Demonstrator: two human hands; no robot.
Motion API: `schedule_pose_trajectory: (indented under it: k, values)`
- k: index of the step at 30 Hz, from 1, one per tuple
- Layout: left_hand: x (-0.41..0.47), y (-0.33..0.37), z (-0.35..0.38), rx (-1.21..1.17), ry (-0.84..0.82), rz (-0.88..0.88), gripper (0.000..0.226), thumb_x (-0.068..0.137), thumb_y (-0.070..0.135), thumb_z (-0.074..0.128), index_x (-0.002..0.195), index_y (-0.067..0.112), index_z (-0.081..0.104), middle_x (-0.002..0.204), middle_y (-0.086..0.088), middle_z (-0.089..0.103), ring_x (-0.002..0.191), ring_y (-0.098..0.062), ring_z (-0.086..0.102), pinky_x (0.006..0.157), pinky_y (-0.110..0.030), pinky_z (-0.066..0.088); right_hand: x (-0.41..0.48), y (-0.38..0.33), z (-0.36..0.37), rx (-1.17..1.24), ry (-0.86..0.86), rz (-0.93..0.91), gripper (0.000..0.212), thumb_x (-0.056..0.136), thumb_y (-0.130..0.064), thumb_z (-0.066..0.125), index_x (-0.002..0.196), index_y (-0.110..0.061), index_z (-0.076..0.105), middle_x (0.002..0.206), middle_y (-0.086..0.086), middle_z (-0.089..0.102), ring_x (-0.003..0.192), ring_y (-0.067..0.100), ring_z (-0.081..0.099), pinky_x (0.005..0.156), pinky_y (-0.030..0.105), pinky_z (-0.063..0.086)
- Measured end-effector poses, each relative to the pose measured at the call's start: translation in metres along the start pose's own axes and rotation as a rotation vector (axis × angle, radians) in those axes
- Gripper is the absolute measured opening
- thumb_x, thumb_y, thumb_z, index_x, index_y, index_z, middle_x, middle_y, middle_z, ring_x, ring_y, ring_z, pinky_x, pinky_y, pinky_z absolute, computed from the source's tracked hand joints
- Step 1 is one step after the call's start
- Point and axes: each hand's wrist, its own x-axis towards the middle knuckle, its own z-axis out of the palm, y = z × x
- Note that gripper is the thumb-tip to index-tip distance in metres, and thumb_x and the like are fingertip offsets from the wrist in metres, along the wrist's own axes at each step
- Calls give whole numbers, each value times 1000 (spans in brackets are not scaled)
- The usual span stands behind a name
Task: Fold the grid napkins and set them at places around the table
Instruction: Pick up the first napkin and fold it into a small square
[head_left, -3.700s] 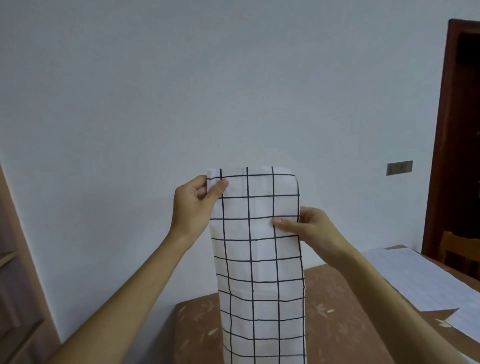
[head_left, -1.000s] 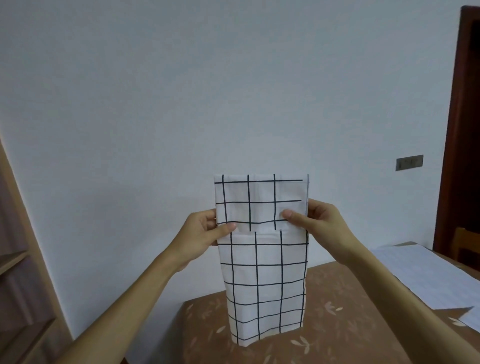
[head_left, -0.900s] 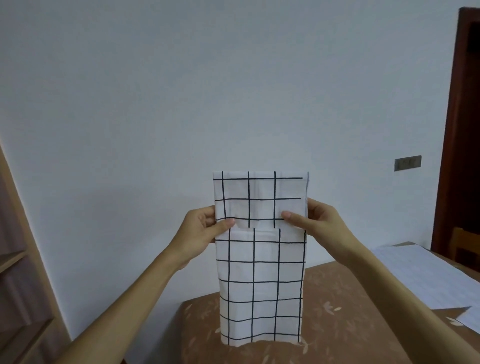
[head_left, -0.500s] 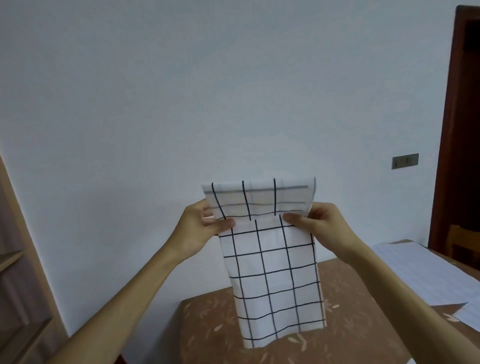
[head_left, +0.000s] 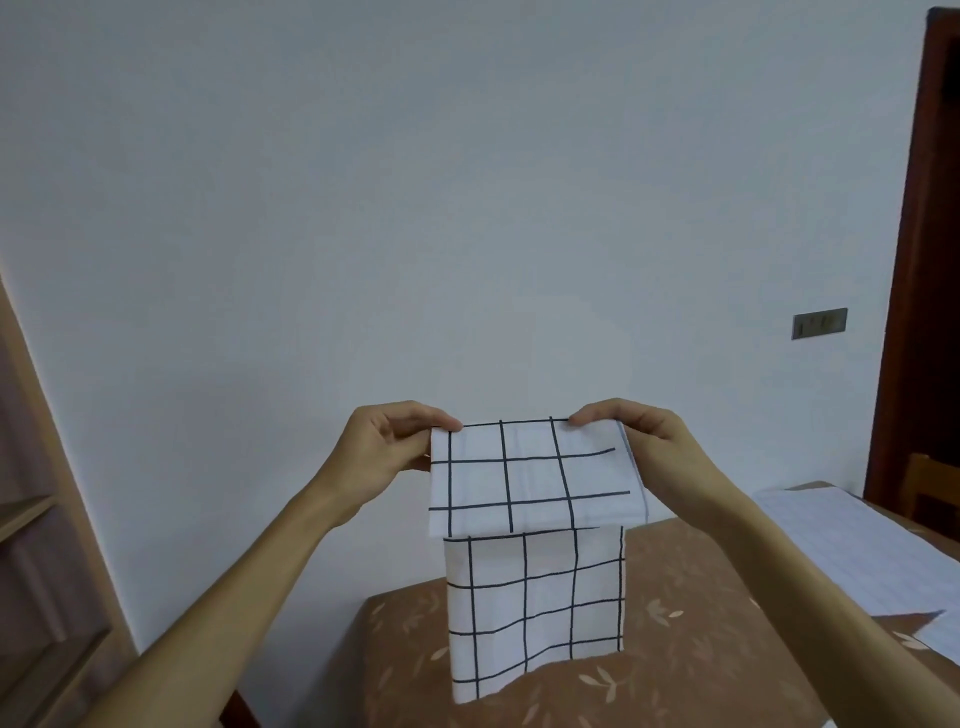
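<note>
1 white black-grid cloth napkin (head_left: 530, 473), held above the brown leaf-print table (head_left: 701, 623), its upper flap now swung forward and level over the hanging half, left hand (head_left: 384, 452) and right hand (head_left: 654, 441) each pinching 1 fold corner: folding likely nearly done, placing pending.

I counted one grid napkin (head_left: 530, 478) and two hands, my left hand (head_left: 382, 449) and my right hand (head_left: 649, 441). There was one table (head_left: 701, 649), with one brown leaf-print cover over it. On its right side lay pale lined cloth (head_left: 841, 551); whether that was one piece or two I could not tell. The wall had one switch plate (head_left: 819, 323). I saw one dark door frame (head_left: 904, 312), one wooden chair (head_left: 932, 491), only partly in view, and one shelf unit (head_left: 31, 519).
</note>
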Motion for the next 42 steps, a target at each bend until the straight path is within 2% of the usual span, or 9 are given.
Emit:
schedule_pose_trajectory:
  k: [8, 12, 14, 16, 21, 24, 32, 36, 42]
  values:
    - [-4, 0, -5, -62, 34, -65, 27, 98, 2, 53, 91, 4, 79, 99, -15, 77, 94, -26, 73, 83, -29, 59, 3, -3, 9, 166, -40, 141, 52, 102, -18, 26, 97, -11, 77, 107, 1, 77, 96, 20, 70, 74, 27, 55]
    - [-5, -3, -5, 11, 86, -13, 19, 80, 6, 80, 98, 11, 77, 91, -7, 75, 82, -12, 72, 77, -21, 57, 2, -2, 11, 76, -32, 128, 33, 100, -37, 52, 107, -18, 78, 101, -4, 77, 92, 18, 71, 78, 25, 52]
    - [-4, -3, -5, -3, 104, -15, 31, 79, 7, 82, 108, 16, 74, 77, 5, 67, 77, -10, 68, 77, -19, 56, 2, 1, 12, -61, 5, 75, 20, 89, -30, 72, 108, -30, 76, 79, 0, 62, 74, 21, 62, 73, 29, 46]
    - [-3, -5, -4, -50, 119, -43, 36, 84, 12, 78, 118, 22, 70, 74, 9, 62, 77, -10, 63, 74, -19, 53, 2, 4, 13, -62, 30, 36, 32, 81, -22, 81, 110, -33, 75, 75, 9, 49, 72, 20, 58, 72, 30, 46]
    - [-8, -11, 3, -160, -72, -214, 49, 81, 27, 80, 128, 25, 64, 101, 5, 75, 101, -17, 71, 93, -39, 57, -1, 1, 18, 108, 98, -26, 30, 83, -9, 79, 109, -23, 75, 79, 4, 72, 79, 19, 68, 79, 32, 56]
    - [-14, -18, 16, -113, -153, -227, 40, 82, 16, 76, 121, 12, 68, 114, -3, 76, 107, -22, 72, 88, -33, 59, 0, 0, 19, 122, 141, -54, 27, 83, -12, 79, 108, -23, 75, 77, 7, 67, 76, 21, 60, 78, 38, 51]
    - [-6, -15, 26, -96, 6, -120, 24, 91, 11, 70, 115, 11, 71, 108, -4, 78, 101, -22, 75, 81, -32, 62, -4, 1, 4, 153, -3, 127, 43, 83, -30, 75, 122, -15, 67, 110, 9, 77, 103, 28, 74, 88, 43, 58]
    - [0, -11, 23, -51, 63, -8, 22, 94, 12, 67, 116, 15, 69, 109, 0, 77, 102, -16, 74, 82, -26, 59, -10, 9, 6, 45, -118, 206, 26, 92, -25, 68, 114, -11, 72, 111, 5, 77, 104, 24, 74, 93, 41, 57]
    - [-2, -13, 26, 48, 197, 122, 19, 93, 21, 68, 108, 9, 68, 102, -4, 77, 96, -23, 73, 89, -38, 59, -10, 6, 9, 10, -170, 154, 28, 86, -22, 74, 112, -13, 72, 105, 3, 78, 95, 19, 75, 81, 31, 60]
